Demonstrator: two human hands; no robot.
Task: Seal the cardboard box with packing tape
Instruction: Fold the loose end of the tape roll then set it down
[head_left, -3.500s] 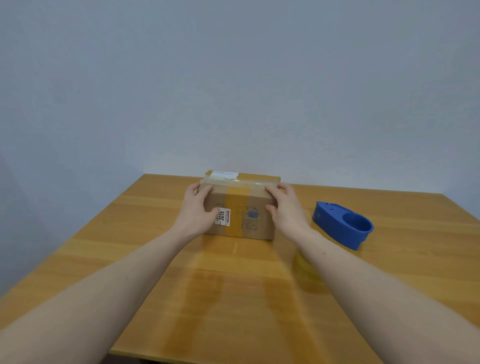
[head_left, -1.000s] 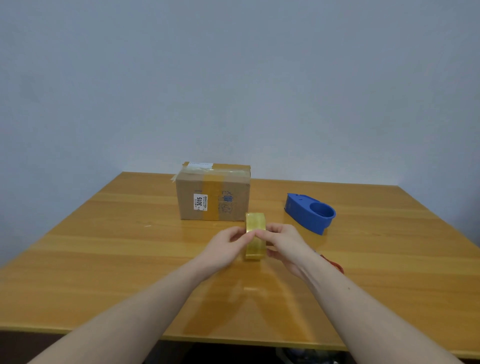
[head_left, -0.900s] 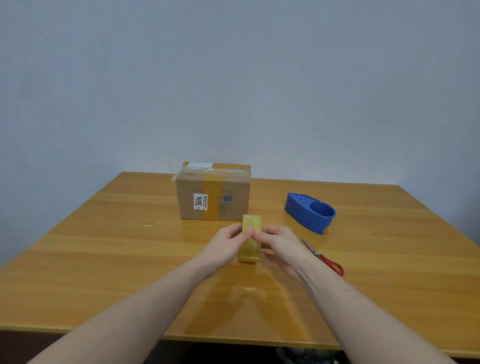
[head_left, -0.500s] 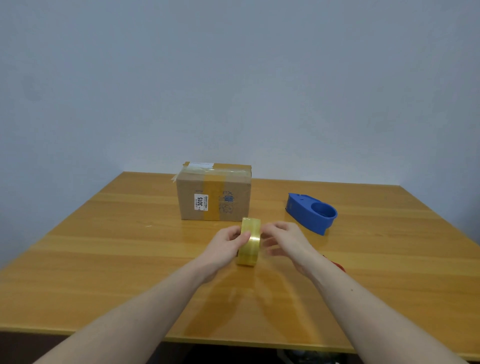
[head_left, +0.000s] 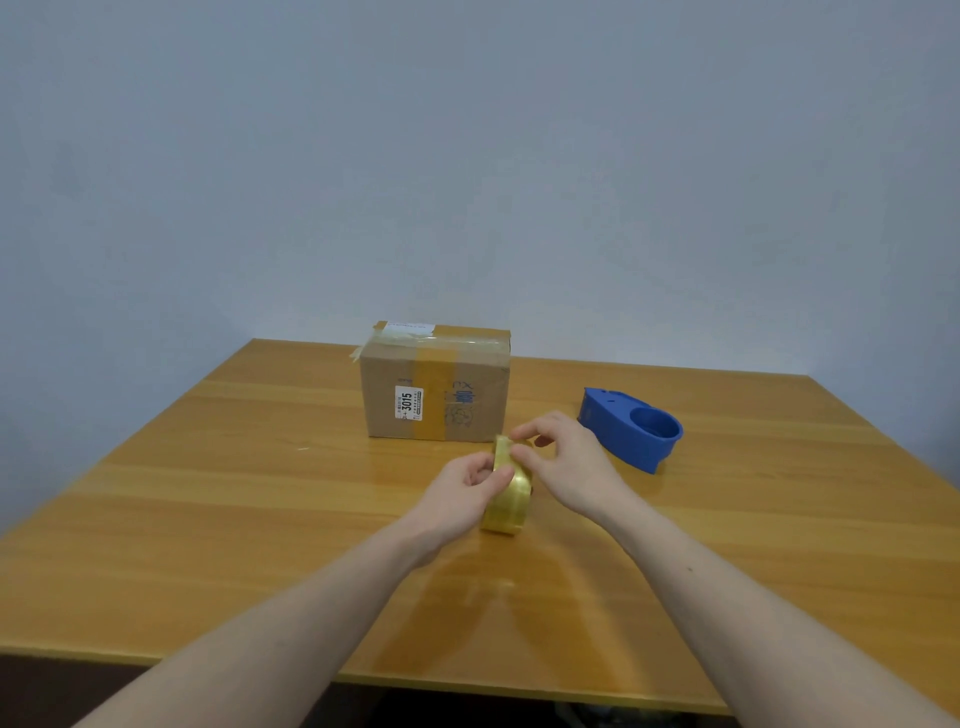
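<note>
A brown cardboard box (head_left: 436, 387) stands toward the back of the wooden table (head_left: 208, 519), its flaps down, with tape across the top and a white label on the front. In front of it I hold a yellowish roll of packing tape (head_left: 509, 493) upright on its edge. My left hand (head_left: 462, 493) grips the roll from the left side. My right hand (head_left: 566, 462) pinches at the roll's upper rim with thumb and forefinger.
A blue tape dispenser (head_left: 634, 428) lies to the right of the box. The scissors seen before are hidden behind my right wrist. The table's near edge runs just below my forearms, and a plain grey wall stands behind.
Since 3.5 s ago my hands left the box and took up the tape roll. In the last second the right hand shifted to the roll's top rim, covering the scissors.
</note>
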